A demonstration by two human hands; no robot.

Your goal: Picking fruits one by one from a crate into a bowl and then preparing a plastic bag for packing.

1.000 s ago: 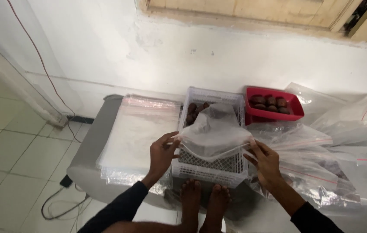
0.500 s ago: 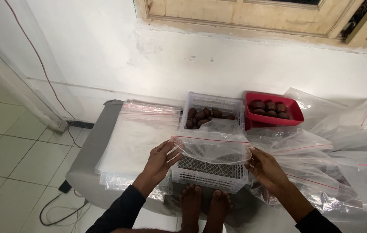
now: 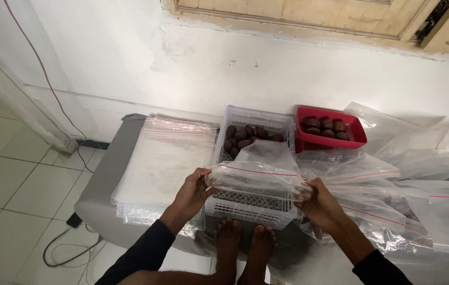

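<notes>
Both arms reach forward from dark sleeves, forearms angled inward, and the two hands hold one clear zip bag (image 3: 258,177) stretched level between them. The left hand (image 3: 192,192) pinches the bag's left end, fingers curled and closed on the plastic, thumb on top. The right hand (image 3: 322,203) grips the right end the same way, knuckles up. Just beyond and below the hands sits a white slotted crate (image 3: 251,208) holding brown fruits (image 3: 248,134). Left of the left hand lies a stack of flat bags (image 3: 163,158). Beyond the right hand stands a red tray (image 3: 359,140), with loose bags (image 3: 409,184) to its right.
</notes>
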